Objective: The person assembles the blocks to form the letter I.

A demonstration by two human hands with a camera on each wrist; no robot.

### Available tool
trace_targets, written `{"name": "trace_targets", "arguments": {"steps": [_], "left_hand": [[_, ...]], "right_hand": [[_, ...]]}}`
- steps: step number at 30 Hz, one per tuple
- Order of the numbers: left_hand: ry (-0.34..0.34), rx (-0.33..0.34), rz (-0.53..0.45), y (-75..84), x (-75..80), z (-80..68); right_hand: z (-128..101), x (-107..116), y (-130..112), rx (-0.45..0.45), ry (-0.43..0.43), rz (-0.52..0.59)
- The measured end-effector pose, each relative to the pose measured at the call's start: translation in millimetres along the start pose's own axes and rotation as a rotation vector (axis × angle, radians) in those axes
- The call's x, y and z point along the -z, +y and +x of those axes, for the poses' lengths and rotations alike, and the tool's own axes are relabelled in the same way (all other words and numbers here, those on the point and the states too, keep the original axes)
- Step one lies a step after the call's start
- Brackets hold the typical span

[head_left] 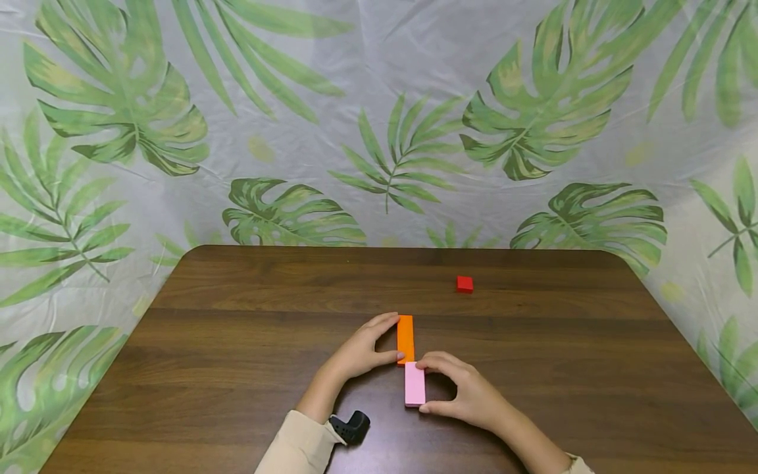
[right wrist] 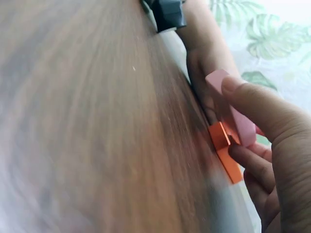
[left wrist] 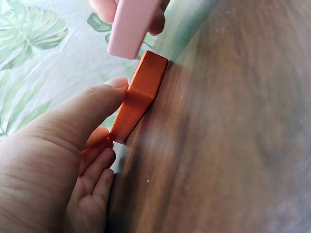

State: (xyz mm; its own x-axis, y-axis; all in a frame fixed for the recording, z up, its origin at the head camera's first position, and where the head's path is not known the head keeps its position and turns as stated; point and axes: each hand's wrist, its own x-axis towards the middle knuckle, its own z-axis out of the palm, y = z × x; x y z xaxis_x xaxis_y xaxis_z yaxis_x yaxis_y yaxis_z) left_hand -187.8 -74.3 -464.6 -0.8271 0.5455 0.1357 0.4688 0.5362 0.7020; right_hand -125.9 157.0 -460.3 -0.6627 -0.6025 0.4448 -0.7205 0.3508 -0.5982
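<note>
An orange rectangular block point(head_left: 405, 337) lies lengthwise on the wooden table. My left hand point(head_left: 356, 352) holds it from the left side, the thumb near its close end and a fingertip at its far end. My right hand point(head_left: 474, 394) pinches a pink rectangular block point(head_left: 415, 385) between thumb and fingers at its two ends. In the left wrist view the pink block point(left wrist: 132, 29) is held up off the table, higher than the orange block point(left wrist: 141, 92). From the right wrist view, the pink block point(right wrist: 231, 108) partly overlaps the orange one point(right wrist: 228, 158).
Farther back, right of centre, a small red block point(head_left: 464, 284) sits on the brown table point(head_left: 266, 283). A leaf-patterned cloth point(head_left: 414, 79) hangs behind the table's far edge. The left wrist carries a black device point(head_left: 351, 428).
</note>
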Motion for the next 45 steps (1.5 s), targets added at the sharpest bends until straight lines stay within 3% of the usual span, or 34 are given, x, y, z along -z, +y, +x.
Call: {"name": "trace_targets", "arguments": {"steps": [21,45], "left_hand": [[-0.005,0.002,-0.003,-0.6,0.6,0.7],[0.005,-0.005,-0.004,-0.9,-0.6,0.1]], "right_hand": [[-2.1,-7.0,2.2,-0.025,-0.1,-0.092],[-3.3,-9.6,1.0,-0.045,-0.083,-0.124]]}}
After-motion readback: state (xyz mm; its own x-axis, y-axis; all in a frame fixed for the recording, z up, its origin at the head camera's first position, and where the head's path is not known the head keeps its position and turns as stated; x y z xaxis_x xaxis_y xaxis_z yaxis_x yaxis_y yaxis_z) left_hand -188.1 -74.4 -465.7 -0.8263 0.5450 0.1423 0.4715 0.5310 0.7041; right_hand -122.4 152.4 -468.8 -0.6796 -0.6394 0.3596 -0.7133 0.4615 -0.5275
